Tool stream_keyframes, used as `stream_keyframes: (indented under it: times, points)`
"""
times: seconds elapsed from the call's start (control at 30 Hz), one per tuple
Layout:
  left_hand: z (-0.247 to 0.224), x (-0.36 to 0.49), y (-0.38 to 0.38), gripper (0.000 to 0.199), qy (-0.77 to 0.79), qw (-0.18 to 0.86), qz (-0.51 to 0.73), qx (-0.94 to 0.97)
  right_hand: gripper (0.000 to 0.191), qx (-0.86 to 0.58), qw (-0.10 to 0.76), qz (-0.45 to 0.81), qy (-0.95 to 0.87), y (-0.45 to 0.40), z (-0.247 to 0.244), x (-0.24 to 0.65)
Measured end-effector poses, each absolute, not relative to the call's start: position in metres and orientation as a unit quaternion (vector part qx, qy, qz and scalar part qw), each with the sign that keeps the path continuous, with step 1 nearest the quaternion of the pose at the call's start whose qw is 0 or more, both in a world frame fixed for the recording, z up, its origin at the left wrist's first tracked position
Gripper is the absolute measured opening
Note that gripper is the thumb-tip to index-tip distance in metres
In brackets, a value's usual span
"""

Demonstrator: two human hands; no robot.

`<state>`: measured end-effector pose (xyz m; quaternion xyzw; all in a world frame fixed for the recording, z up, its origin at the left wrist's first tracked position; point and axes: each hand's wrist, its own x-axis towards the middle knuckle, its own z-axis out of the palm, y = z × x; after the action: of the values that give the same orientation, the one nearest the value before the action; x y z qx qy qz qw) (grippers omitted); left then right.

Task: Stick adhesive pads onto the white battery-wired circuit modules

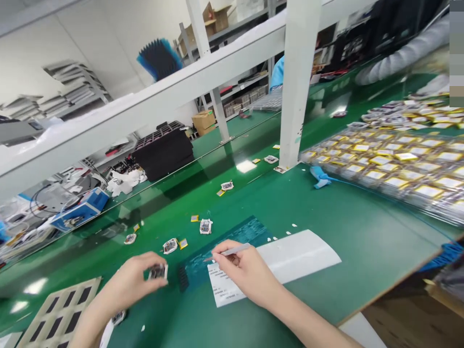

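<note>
My left hand (132,278) grips a small white-framed electronic housing (158,272) between thumb and fingers, a little above the green surface. In my right hand (250,273) is a pair of tweezers (236,250), with the tip pointing left. That hand rests over the printed end of a white label sheet (300,253); whether the tip holds anything is too small to tell. Beneath the sheet's far side lies a dark blue-green patterned mat (242,234). Several similar housings lie beyond my hands, among them one housing (205,226) and another (170,246) with a yellow-edged battery (183,244).
A tan tray with dark slots (60,309) lies at lower left. At right, clear trays of yellow-edged cells (380,159) cover much of the bench. A white post (297,87) rises from the bench, near a blue cord with a clip (321,178). Small white scraps lie about.
</note>
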<state>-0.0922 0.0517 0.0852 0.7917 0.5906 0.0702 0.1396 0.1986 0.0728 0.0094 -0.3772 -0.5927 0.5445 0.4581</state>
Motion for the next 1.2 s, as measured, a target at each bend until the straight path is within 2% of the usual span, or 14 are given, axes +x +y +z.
stream_keyframes:
  times: [0.07,0.13,0.2,0.33,0.47,0.6,0.8,0.97,1.2]
  points:
    - [0.08,-0.074,0.025,0.02,0.59,0.173,0.02,0.789,0.023,-0.379,0.444,0.526,-0.618,0.072,0.01,0.2]
    - [0.063,-0.054,0.01,0.025,0.576,0.183,0.024,0.796,0.028,-0.37,0.445,0.474,-0.663,0.071,0.007,0.203]
    - [0.042,-0.035,0.008,0.027,0.552,0.179,0.069,0.811,0.031,-0.346,0.468,0.377,-0.72,0.069,0.004,0.208]
    - [0.013,-0.018,0.014,0.035,0.512,0.202,0.166,0.818,0.026,-0.261,0.49,0.156,-0.817,0.066,-0.001,0.213]
    - [0.006,-0.018,0.009,0.015,0.522,0.228,0.226,0.791,0.032,-0.2,0.446,0.006,-0.872,0.06,0.0,0.208]
    - [0.002,-0.013,0.003,0.014,0.541,0.234,0.247,0.769,0.035,-0.157,0.403,-0.028,-0.901,0.056,-0.002,0.204]
    - [0.0,-0.002,0.005,0.013,0.557,0.284,0.255,0.737,0.028,-0.143,0.323,-0.068,-0.933,0.054,-0.005,0.209]
    - [0.004,0.003,0.006,0.013,0.566,0.31,0.263,0.717,0.033,-0.129,0.277,-0.123,-0.944,0.054,0.003,0.213]
    - [0.007,0.007,0.006,0.017,0.571,0.321,0.266,0.707,0.034,-0.094,0.249,-0.16,-0.951,0.052,0.006,0.217]
